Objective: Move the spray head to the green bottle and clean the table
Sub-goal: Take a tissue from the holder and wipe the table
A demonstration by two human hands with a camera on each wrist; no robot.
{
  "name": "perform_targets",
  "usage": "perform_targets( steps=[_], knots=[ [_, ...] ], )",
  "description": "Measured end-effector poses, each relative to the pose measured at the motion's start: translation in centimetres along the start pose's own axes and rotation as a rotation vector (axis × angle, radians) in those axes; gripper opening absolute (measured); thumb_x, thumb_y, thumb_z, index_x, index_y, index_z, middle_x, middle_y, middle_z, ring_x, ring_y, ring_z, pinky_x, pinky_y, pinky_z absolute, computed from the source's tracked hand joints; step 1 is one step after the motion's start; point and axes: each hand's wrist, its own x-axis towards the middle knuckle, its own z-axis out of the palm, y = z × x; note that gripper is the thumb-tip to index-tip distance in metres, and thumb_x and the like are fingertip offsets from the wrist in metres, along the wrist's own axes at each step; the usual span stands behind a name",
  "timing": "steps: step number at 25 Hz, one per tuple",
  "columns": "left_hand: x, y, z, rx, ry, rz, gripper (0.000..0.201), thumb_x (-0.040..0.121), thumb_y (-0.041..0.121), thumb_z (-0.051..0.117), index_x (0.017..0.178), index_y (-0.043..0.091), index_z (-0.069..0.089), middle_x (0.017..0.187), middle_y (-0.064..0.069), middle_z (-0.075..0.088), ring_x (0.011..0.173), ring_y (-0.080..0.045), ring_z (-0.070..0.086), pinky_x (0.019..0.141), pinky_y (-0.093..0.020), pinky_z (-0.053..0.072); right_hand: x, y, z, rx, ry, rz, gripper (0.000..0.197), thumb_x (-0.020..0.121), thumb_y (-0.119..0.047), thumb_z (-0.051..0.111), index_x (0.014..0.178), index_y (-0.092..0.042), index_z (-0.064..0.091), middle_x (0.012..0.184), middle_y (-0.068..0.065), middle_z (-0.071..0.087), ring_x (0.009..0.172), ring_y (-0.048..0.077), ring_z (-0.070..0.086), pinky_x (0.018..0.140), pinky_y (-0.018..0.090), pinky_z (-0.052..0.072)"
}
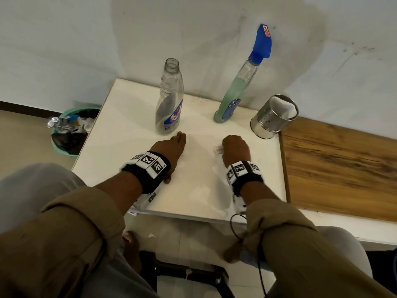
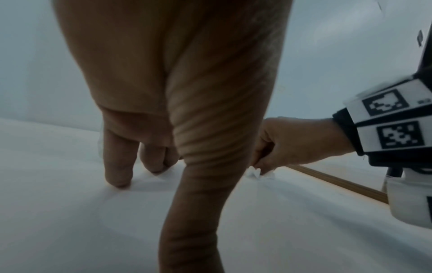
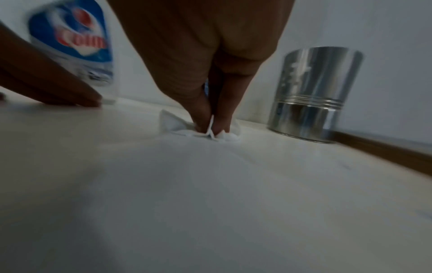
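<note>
The blue spray head (image 1: pixel 262 41) sits on the green bottle (image 1: pixel 235 91), which stands at the back of the white table (image 1: pixel 120 147). An open-necked clear bottle (image 1: pixel 169 100) with a blue label (image 3: pixel 72 37) stands to its left. My right hand (image 1: pixel 235 150) pinches a crumpled white tissue (image 3: pixel 205 129) and presses it onto the tabletop; the tissue (image 2: pixel 253 171) also shows under that hand in the left wrist view. My left hand (image 1: pixel 171 151) rests on the table in front of the clear bottle, fingers (image 2: pixel 117 166) straight with their tips on the surface, holding nothing.
A shiny metal canister (image 1: pixel 274 117) holding white tissue stands at the table's back right, also seen as canister (image 3: pixel 313 92). A wooden surface (image 1: pixel 339 166) adjoins the table on the right. A teal waste bin (image 1: pixel 71 130) full of rubbish sits on the floor left. A wall is close behind.
</note>
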Motion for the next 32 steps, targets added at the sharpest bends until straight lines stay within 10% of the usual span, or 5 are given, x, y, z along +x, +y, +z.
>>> perform_targets(
  steps=[8, 13, 17, 24, 32],
  knots=[
    [0.2, 0.1, 0.0, 0.014, -0.006, -0.003, 0.15, 0.05, 0.018, 0.094, 0.149, 0.007, -0.019, 0.161, -0.011, -0.011, 0.141, -0.03, 0.034, 0.109, -0.041, 0.04, -2.2, -3.7, 2.0, -0.024, -0.134, -0.41, 0.03, 0.09, -0.016, 0.055, 0.118, -0.009, 0.062, 0.128, 0.01, 0.054, 0.115, 0.032, 0.052, 0.08, 0.039, 0.05],
    [0.0, 0.0, 0.0, 0.006, -0.015, -0.003, 0.15, 0.052, 0.019, 0.093, 0.148, 0.007, -0.021, 0.161, -0.011, -0.013, 0.143, -0.028, 0.029, 0.11, -0.037, 0.036, -1.8, 4.3, 2.4, -0.019, -0.124, -0.065, 0.044, 0.092, -0.017, 0.047, 0.136, -0.014, 0.05, 0.151, 0.01, 0.039, 0.129, 0.033, 0.049, 0.1, 0.042, 0.045],
    [-0.2, 0.2, -0.1, 0.003, -0.007, -0.009, 0.148, 0.054, 0.017, 0.092, 0.149, 0.007, -0.02, 0.161, -0.012, -0.012, 0.142, -0.028, 0.031, 0.109, -0.037, 0.036, -2.1, 1.5, 2.8, 0.091, -0.239, 0.137, 0.068, 0.091, -0.018, 0.046, 0.149, 0.004, 0.018, 0.16, 0.027, 0.008, 0.147, 0.04, 0.02, 0.117, 0.045, 0.027],
    [-0.1, 0.1, -0.3, -0.012, 0.007, 0.004, 0.151, 0.048, 0.017, 0.094, 0.15, 0.007, -0.016, 0.161, -0.012, -0.008, 0.141, -0.031, 0.034, 0.108, -0.041, 0.04, -8.3, -6.7, 4.4, -0.142, -0.326, -0.425, 0.081, 0.091, -0.038, 0.036, 0.153, -0.001, -0.001, 0.162, 0.021, -0.01, 0.152, 0.03, -0.007, 0.125, 0.042, 0.0],
    [-0.2, 0.3, -0.4, 0.011, -0.02, -0.021, 0.149, 0.051, 0.016, 0.093, 0.149, 0.007, -0.02, 0.161, -0.012, -0.008, 0.141, -0.029, 0.034, 0.107, -0.038, 0.04, -5.6, 4.1, 2.7, 0.023, -0.34, 0.286, 0.078, 0.095, -0.039, 0.033, 0.151, 0.007, 0.003, 0.161, 0.027, -0.004, 0.151, 0.036, 0.002, 0.124, 0.041, 0.003]
  ],
)
